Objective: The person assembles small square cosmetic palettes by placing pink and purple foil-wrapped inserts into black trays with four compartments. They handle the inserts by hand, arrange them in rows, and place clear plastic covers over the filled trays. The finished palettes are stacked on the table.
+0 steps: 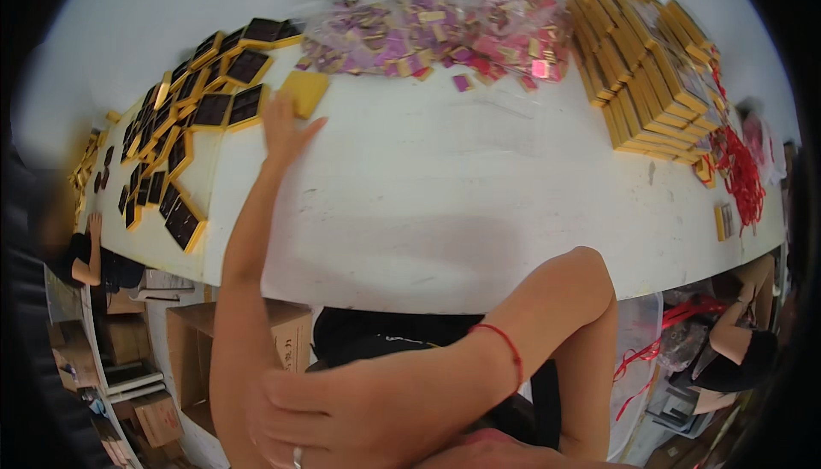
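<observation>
We have the left hand (284, 133) out at a yellow box (307, 94) on the white table (410, 204), fingers by the box's left edge and thumb spread below it; whether they grip, we cannot tell. Our right hand (342, 409), well apart on the near side of that box, lies across our left arm (235, 306), how tightly we cannot tell. Left of the box we note yellow-edged boxes with dark insides (180, 151); beyond and right of it, bags of purple and pink packets (393, 33), then, farther right, stacked yellow boxes (637, 67) and red ribbons (740, 178).
</observation>
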Motion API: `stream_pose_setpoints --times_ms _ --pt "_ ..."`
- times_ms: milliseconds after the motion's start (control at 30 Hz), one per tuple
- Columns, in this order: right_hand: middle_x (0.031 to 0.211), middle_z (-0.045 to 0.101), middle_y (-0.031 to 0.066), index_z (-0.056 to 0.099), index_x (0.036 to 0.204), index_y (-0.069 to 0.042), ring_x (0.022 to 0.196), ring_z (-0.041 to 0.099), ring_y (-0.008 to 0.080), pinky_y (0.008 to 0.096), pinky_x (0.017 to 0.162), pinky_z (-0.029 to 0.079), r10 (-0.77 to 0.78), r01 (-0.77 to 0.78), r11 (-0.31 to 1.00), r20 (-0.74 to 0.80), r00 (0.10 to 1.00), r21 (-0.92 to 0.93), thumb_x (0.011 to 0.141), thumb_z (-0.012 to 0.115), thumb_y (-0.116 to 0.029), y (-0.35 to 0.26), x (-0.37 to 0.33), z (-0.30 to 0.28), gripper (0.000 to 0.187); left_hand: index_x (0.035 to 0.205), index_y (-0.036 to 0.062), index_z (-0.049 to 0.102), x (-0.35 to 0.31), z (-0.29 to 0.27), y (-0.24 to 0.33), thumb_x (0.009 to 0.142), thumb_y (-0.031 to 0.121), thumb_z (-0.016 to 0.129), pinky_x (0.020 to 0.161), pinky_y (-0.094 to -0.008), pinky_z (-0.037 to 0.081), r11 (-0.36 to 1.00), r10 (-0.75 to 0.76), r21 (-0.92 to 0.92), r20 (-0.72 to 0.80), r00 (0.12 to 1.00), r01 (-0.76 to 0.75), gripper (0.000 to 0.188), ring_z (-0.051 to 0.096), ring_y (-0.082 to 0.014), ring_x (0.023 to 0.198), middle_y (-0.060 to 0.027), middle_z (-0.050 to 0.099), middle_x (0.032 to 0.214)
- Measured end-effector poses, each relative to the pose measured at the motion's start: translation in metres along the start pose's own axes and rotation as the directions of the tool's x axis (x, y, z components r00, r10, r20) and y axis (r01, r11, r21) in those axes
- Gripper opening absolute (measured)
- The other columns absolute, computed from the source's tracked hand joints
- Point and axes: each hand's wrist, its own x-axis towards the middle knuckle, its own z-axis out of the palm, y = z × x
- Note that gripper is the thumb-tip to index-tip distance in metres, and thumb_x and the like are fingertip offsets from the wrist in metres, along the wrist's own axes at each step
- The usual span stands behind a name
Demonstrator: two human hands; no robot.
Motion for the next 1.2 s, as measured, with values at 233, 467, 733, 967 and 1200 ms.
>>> stream_pose_setpoints --times_ms 233,467,733,967,1200 --pt "0.106 0.065 0.0106 0.065 0.104 -0.001 0.099 0.061 0.0253 0.0412 0.091 0.047 -0.229 0.238 0.961 0.076 0.97 -0.139 0.081 0.059 -0.014 0.013 0.04 0.082 0.027 0.116 0.0065 0.057 0.002 -0.036 0.005 0.085 0.033 0.072 0.067 -0.0413 0.053 0.983 0.027 -0.185 0.129 0.991 -0.003 0.044 0.067 -0.0326 0.082 -0.0126 0.067 0.101" --pt "0.106 0.068 0.0083 0.068 0.105 -0.005 0.088 0.066 0.0228 0.0323 0.081 0.052 -0.164 0.155 0.982 -0.072 0.984 -0.109 0.091 0.056 -0.008 0.023 0.094 0.151 0.019 0.125 0.0062 0.05 -0.058 -0.105 -0.017 0.093 0.022 0.064 0.058 -0.0344 0.055 0.341 -0.312 -0.807 0.387 0.868 0.483 0.039 0.066 -0.023 0.063 -0.0141 0.067 0.081" --pt "0.104 0.069 0.0084 0.066 0.113 -0.014 0.093 0.066 0.0282 0.0426 0.088 0.049 -0.017 0.011 0.981 0.03 0.999 0.194 0.08 0.074 -0.013 0.02 0.044 0.15 0.034 0.126 0.0042 0.049 -0.14 -0.152 0.021 0.092 0.014 0.065 0.079 -0.0335 0.055 0.273 -0.092 -0.843 0.457 0.885 0.464 0.039 0.066 -0.0229 0.093 -0.0165 0.057 0.116" --pt "0.15 0.034 0.0214 0.045 0.143 -0.007 0.138 0.031 0.0432 0.052 0.111 0.027 0.868 -0.753 0.482 0.124 0.481 -0.448 0.062 0.088 -0.04 0.071 -0.132 0.144 0.097 0.116 0.0009 0.06 -0.184 -0.205 -0.119 0.08 0.023 0.081 0.098 -0.0461 0.044 0.82 -0.568 -0.281 -0.288 0.771 0.499 0.047 0.054 -0.0388 0.113 -0.0207 0.057 0.123" --pt "0.151 0.035 0.0161 0.052 0.138 -0.02 0.139 0.03 0.0431 0.0523 0.112 0.027 0.883 -0.774 0.468 0.206 0.421 -0.427 0.06 0.075 -0.015 0.081 -0.167 0.097 0.082 0.096 0.0063 0.062 -0.175 -0.182 -0.106 0.071 0.052 0.08 0.092 -0.0457 0.043 0.771 -0.629 0.097 -0.04 0.776 0.63 0.056 0.054 -0.0329 0.106 -0.0138 0.06 0.117"
